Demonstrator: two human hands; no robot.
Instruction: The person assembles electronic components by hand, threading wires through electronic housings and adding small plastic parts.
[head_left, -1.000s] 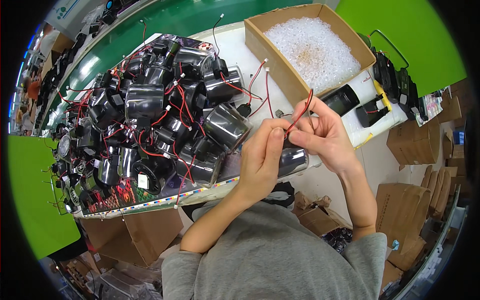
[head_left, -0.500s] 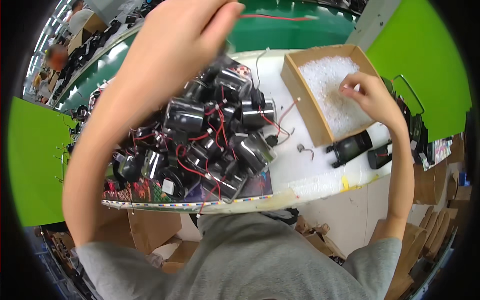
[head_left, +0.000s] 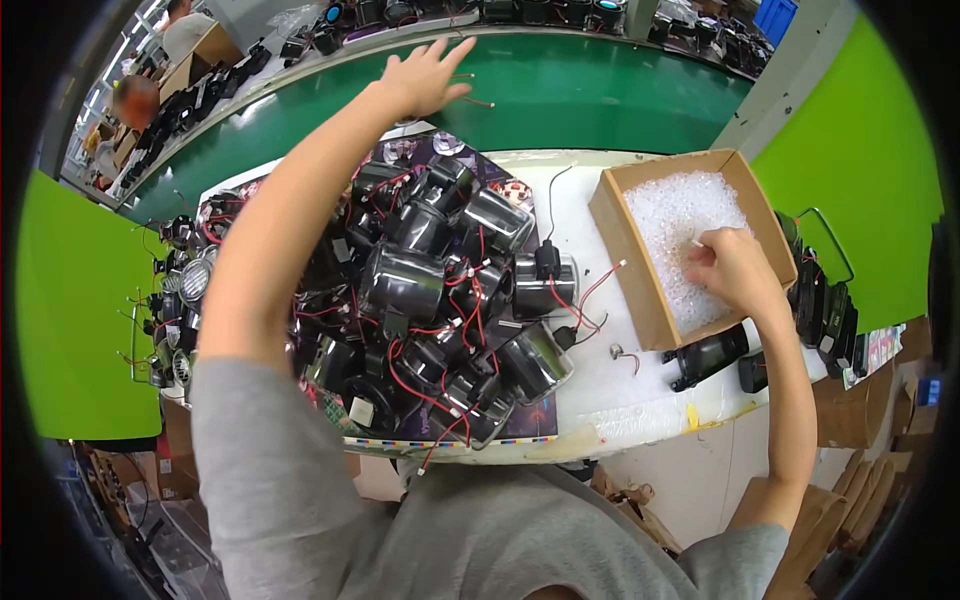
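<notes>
My left hand (head_left: 425, 80) reaches out over the green belt (head_left: 560, 95) with its fingers spread. Thin red wires with small white connectors stick out beside it; whatever they join is hidden behind the hand. Over an open cardboard box (head_left: 625, 250) at the right, my right hand (head_left: 735, 268) has its fingers curled together in a pinch. A pale tip shows at the fingers, too small to name. Many small clear plastic pieces (head_left: 670, 205) fill the box. Below my left arm lies a heap of glossy black cylindrical housings (head_left: 403, 280) with red and black wires.
A green panel (head_left: 85, 310) stands at each side of the white worktop (head_left: 590, 400). Black parts (head_left: 710, 355) lie in front of the box. More housings line the belt's far side. A grey post (head_left: 770, 90) rises behind the box, and a person (head_left: 185, 35) is at the far left.
My left hand has moved farther out over the belt, and its fingers have spread. My right hand stays at the box with its fingers curled. The whole view has shifted, showing more beyond the belt.
</notes>
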